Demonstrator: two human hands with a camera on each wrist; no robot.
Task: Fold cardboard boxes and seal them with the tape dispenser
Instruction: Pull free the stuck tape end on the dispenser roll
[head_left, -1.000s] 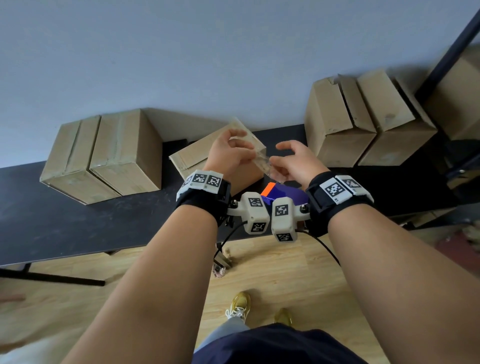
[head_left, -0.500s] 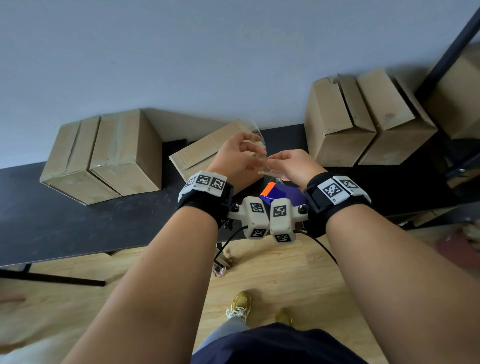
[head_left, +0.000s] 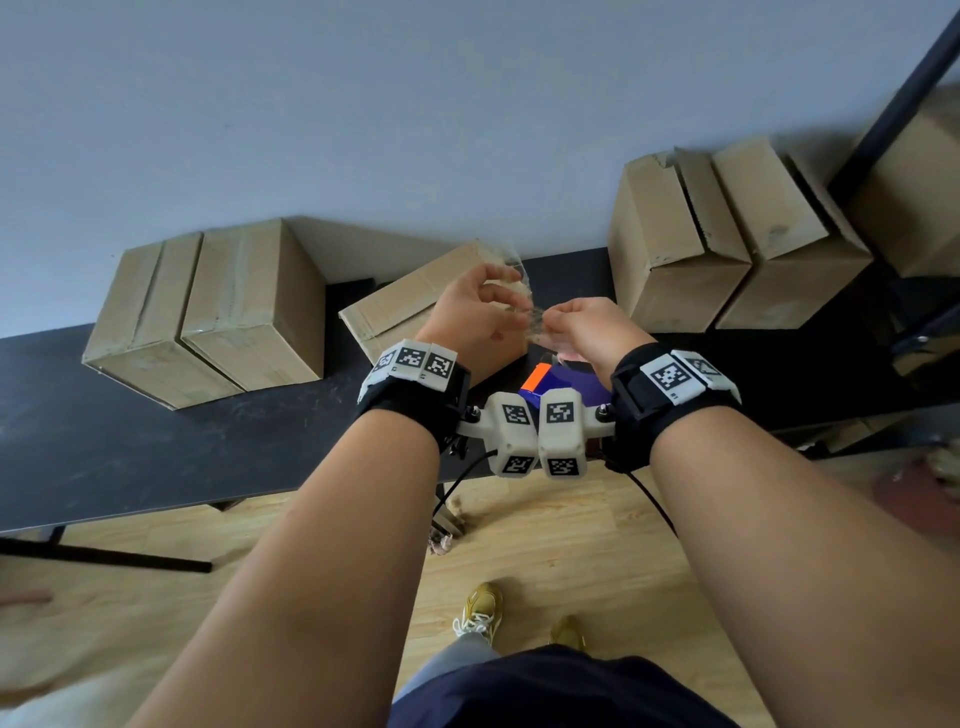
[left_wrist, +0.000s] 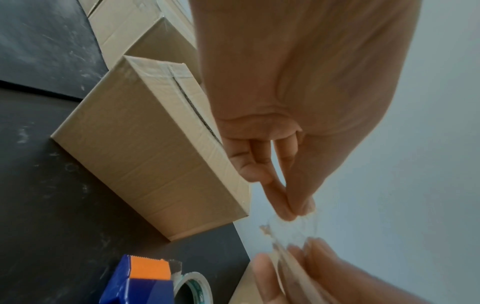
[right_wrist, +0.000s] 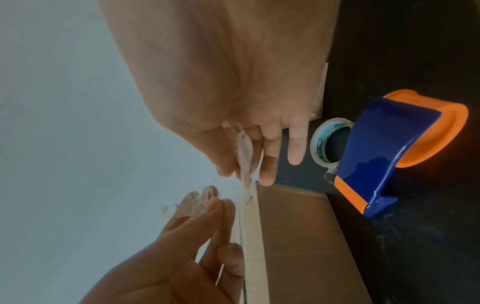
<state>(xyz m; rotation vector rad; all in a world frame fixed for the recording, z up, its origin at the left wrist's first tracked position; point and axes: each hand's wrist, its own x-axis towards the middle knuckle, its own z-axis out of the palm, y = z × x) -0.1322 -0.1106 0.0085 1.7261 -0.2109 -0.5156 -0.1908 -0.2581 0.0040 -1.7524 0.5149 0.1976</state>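
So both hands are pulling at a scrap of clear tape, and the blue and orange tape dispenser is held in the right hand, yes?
Not quite. Both hands do pinch the clear tape scrap, left hand and right hand, but the tape dispenser is not held: the right wrist view shows it lying on the black table, apart from the fingers.

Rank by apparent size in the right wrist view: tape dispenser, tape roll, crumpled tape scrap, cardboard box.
1. cardboard box, partly cut off by the frame edge
2. tape dispenser
3. and 4. tape roll and crumpled tape scrap: look alike in size; the scrap is nearer the camera and partly hidden by fingers, so not ranked.
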